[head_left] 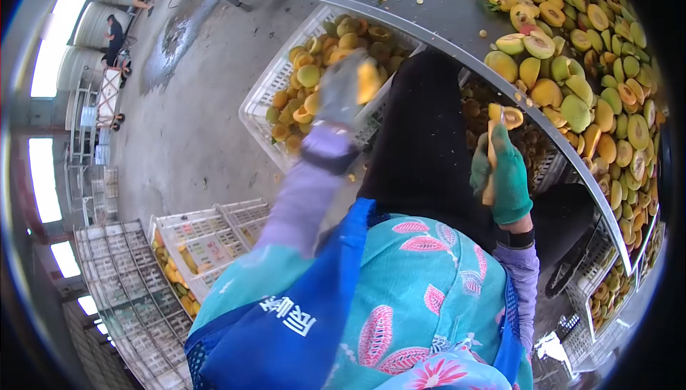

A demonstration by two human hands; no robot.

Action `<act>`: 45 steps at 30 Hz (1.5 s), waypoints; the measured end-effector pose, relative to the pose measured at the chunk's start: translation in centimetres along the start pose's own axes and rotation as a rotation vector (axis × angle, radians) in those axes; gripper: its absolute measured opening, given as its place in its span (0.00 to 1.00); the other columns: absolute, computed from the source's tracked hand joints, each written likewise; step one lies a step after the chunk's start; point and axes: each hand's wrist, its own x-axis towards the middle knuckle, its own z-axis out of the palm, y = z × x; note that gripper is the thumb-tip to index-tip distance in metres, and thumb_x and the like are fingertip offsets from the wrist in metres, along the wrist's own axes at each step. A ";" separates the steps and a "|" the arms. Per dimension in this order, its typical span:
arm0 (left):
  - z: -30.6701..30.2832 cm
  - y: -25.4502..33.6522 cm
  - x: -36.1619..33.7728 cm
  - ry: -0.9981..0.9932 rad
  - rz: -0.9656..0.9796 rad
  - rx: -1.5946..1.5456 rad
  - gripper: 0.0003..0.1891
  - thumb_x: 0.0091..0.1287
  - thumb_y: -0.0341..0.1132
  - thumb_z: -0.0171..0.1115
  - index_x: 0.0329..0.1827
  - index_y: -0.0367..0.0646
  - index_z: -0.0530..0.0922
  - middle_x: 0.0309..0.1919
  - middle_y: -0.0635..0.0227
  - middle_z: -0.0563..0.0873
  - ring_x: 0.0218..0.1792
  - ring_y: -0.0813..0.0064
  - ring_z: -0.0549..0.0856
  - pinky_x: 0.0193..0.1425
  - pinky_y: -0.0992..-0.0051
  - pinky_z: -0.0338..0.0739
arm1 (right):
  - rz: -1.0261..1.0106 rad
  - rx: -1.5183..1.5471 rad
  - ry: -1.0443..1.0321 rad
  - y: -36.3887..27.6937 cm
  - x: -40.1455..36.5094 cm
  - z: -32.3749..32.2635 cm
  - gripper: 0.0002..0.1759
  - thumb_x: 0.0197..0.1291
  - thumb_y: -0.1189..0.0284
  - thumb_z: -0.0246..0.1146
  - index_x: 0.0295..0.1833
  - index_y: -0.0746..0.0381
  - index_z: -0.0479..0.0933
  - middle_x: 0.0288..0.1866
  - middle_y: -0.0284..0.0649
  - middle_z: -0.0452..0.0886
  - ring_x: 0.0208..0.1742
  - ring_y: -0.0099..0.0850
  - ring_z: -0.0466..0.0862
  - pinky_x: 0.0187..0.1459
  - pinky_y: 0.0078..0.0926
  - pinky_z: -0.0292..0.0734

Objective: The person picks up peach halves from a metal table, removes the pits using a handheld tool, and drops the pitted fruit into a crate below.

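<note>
My left hand point(339, 93), in a grey glove and blurred by motion, is over a white plastic crate point(259, 97) of halved fruit. Its fingers are closed on an orange-yellow fruit half point(368, 81), which looks like an apricot or peach. In front of my right thigh, my right hand point(509, 175) wears a green glove and is wrapped around the wooden handle of a knife-like tool point(490, 188). Another fruit half point(511, 116) with a brown centre sits at the top of this tool. The tool's blade is mostly hidden.
A metal-edged table point(429, 4) curves around my front and right, heaped with halved fruit point(600, 54). Beneath it stands a container of brownish pieces point(475, 115). White crates point(207, 236) are stacked at my left. Two people point(114, 38) sit far off at upper left.
</note>
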 end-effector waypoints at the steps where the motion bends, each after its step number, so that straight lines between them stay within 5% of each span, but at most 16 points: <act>1: -0.8 -1.7 -2.3 -0.075 -0.442 0.114 0.19 0.63 0.41 0.58 0.52 0.41 0.77 0.46 0.51 0.80 0.48 0.50 0.80 0.52 0.61 0.74 | -0.028 -0.051 0.068 0.4 0.1 -0.5 0.24 0.69 0.46 0.51 0.36 0.57 0.71 0.15 0.29 0.67 0.11 0.19 0.65 0.13 0.16 0.58; 2: -1.6 -3.4 -4.6 -0.223 -0.871 0.261 0.22 0.64 0.50 0.55 0.52 0.42 0.79 0.54 0.51 0.78 0.53 0.50 0.78 0.57 0.60 0.71 | -0.052 -0.086 0.104 -0.1 -0.2 -0.4 0.24 0.68 0.46 0.52 0.36 0.57 0.71 0.15 0.29 0.67 0.11 0.19 0.65 0.13 0.16 0.58; 4: -0.9 -5.9 -8.3 -0.663 -0.907 0.342 0.20 0.66 0.45 0.51 0.55 0.43 0.76 0.57 0.49 0.75 0.60 0.47 0.73 0.64 0.53 0.66 | -0.096 -0.164 0.165 -1.4 -1.1 0.5 0.23 0.68 0.47 0.52 0.35 0.56 0.71 0.15 0.29 0.67 0.11 0.19 0.64 0.13 0.16 0.57; 5: 2.0 -12.0 -12.2 -1.310 -0.301 0.748 0.24 0.68 0.42 0.52 0.65 0.40 0.68 0.61 0.47 0.75 0.58 0.47 0.77 0.63 0.60 0.72 | -0.165 -0.150 0.189 -1.4 -1.1 0.7 0.22 0.69 0.48 0.52 0.33 0.55 0.70 0.16 0.28 0.66 0.11 0.18 0.64 0.13 0.16 0.57; 6: 3.2 -16.2 -16.5 -1.121 -0.057 0.820 0.25 0.69 0.43 0.52 0.66 0.41 0.69 0.63 0.50 0.75 0.59 0.49 0.77 0.64 0.62 0.70 | -0.171 -0.119 0.157 -1.4 -0.8 0.9 0.21 0.70 0.50 0.52 0.33 0.55 0.70 0.16 0.28 0.66 0.12 0.18 0.64 0.13 0.16 0.57; 11: -1.2 -9.5 -5.3 -1.072 -0.599 0.514 0.27 0.64 0.54 0.58 0.57 0.42 0.78 0.50 0.54 0.83 0.53 0.56 0.81 0.56 0.64 0.75 | -0.101 -0.053 0.076 -2.2 -0.2 -2.6 0.24 0.69 0.47 0.52 0.36 0.57 0.71 0.15 0.29 0.67 0.12 0.21 0.67 0.13 0.18 0.59; 13: -0.9 -5.8 2.3 -1.089 0.049 0.828 0.16 0.67 0.44 0.59 0.50 0.42 0.81 0.42 0.56 0.85 0.44 0.55 0.84 0.47 0.62 0.78 | -0.086 0.002 0.103 -3.4 -1.1 -2.5 0.24 0.68 0.46 0.52 0.36 0.57 0.71 0.16 0.29 0.68 0.12 0.20 0.67 0.14 0.18 0.61; 15: -1.2 7.5 12.5 -0.494 -0.217 -0.062 0.14 0.66 0.41 0.55 0.43 0.40 0.81 0.35 0.57 0.84 0.39 0.58 0.84 0.44 0.62 0.76 | -0.117 0.035 0.134 -3.9 -1.1 -2.9 0.23 0.69 0.46 0.52 0.36 0.56 0.71 0.17 0.29 0.69 0.13 0.20 0.67 0.15 0.18 0.62; 16: 1.4 8.4 15.0 -0.471 0.154 -0.065 0.11 0.63 0.32 0.60 0.47 0.41 0.81 0.41 0.56 0.84 0.42 0.60 0.83 0.44 0.66 0.77 | -0.149 0.055 0.152 -3.6 -0.5 -3.4 0.23 0.69 0.46 0.51 0.37 0.56 0.71 0.18 0.29 0.69 0.13 0.20 0.67 0.15 0.18 0.62; 17: 3.1 12.7 18.2 -0.668 -0.180 -0.391 0.17 0.61 0.36 0.61 0.52 0.40 0.79 0.49 0.53 0.82 0.49 0.54 0.81 0.52 0.63 0.75 | -0.187 0.075 0.169 -3.8 -0.1 -3.7 0.23 0.69 0.47 0.51 0.37 0.56 0.70 0.18 0.29 0.69 0.13 0.20 0.67 0.15 0.18 0.62; 19: 10.0 15.8 21.3 -0.545 0.301 -0.212 0.24 0.59 0.44 0.63 0.55 0.39 0.77 0.54 0.49 0.80 0.55 0.51 0.79 0.58 0.62 0.72 | -0.316 0.014 0.230 -4.5 0.1 -4.0 0.21 0.70 0.49 0.51 0.37 0.57 0.70 0.18 0.29 0.69 0.14 0.19 0.67 0.16 0.17 0.62; 22: 14.8 19.2 22.8 -0.887 0.327 -0.107 0.29 0.53 0.49 0.67 0.55 0.38 0.77 0.51 0.46 0.82 0.54 0.52 0.80 0.58 0.65 0.73 | -0.489 -0.077 0.326 -5.3 -0.2 -4.6 0.19 0.71 0.52 0.51 0.37 0.57 0.70 0.19 0.28 0.69 0.16 0.18 0.68 0.17 0.16 0.61; 29: 9.3 19.3 19.0 -0.700 0.044 -0.577 0.19 0.62 0.36 0.62 0.55 0.39 0.75 0.45 0.57 0.84 0.44 0.65 0.84 0.52 0.71 0.78 | -0.928 -0.831 0.604 -8.1 2.8 -4.8 0.16 0.68 0.60 0.56 0.36 0.61 0.67 0.20 0.52 0.75 0.23 0.55 0.77 0.23 0.49 0.70; 39: 8.7 22.5 14.4 -0.296 0.180 -0.730 0.09 0.71 0.33 0.56 0.45 0.35 0.79 0.39 0.65 0.85 0.37 0.77 0.84 0.43 0.77 0.79 | -0.979 -0.944 0.604 -7.0 2.7 -3.7 0.16 0.67 0.61 0.59 0.33 0.62 0.69 0.15 0.49 0.72 0.15 0.46 0.76 0.16 0.41 0.66; 42: 9.4 22.4 13.8 -0.404 -0.449 -1.364 0.12 0.74 0.35 0.52 0.44 0.34 0.79 0.35 0.64 0.85 0.35 0.75 0.83 0.41 0.78 0.79 | -0.970 -0.934 0.594 -6.4 2.6 -2.9 0.15 0.67 0.61 0.58 0.35 0.63 0.68 0.16 0.49 0.73 0.15 0.45 0.76 0.15 0.41 0.66; 45: 9.2 23.3 12.9 -0.319 -0.593 -1.384 0.13 0.74 0.36 0.51 0.44 0.33 0.79 0.33 0.62 0.85 0.31 0.76 0.83 0.37 0.78 0.78 | -0.835 -0.898 0.522 -5.9 2.0 -2.5 0.15 0.68 0.61 0.57 0.38 0.64 0.68 0.21 0.54 0.75 0.23 0.51 0.78 0.21 0.44 0.69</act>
